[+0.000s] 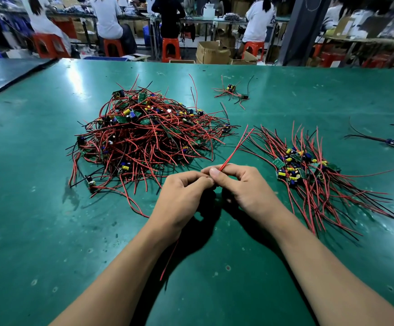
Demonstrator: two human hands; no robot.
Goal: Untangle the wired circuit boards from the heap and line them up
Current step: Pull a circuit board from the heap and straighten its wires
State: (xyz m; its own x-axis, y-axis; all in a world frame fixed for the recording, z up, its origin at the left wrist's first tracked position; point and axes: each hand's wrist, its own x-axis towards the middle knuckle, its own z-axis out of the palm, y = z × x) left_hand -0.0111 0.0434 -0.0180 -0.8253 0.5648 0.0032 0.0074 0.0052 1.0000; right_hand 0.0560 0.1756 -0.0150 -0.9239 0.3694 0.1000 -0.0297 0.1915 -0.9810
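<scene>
Red leads point(234, 149): two, pinched at the lower end between thumb and forefinger of the right hand point(240, 184), slanting up and away to the right. Board end hidden inside the fingers.
Right hand: back upward, fingers curled, thumbnail facing the camera, just above the green table point(50, 220).
Left hand point(181, 194): back upward, fingers curled inward, tips touching the right thumb; cannot tell what is gripped.
Loose red lead point(169, 260): runs out from under the left wrist toward the body.
Heap point(144, 135): tangled boards and red and black wires, beyond the left hand.
Lined-up boards point(308, 170): close together, wires fanned, just right of the right hand.
Small cluster point(232, 90): well beyond both hands.
Single board point(391, 141): far right.
</scene>
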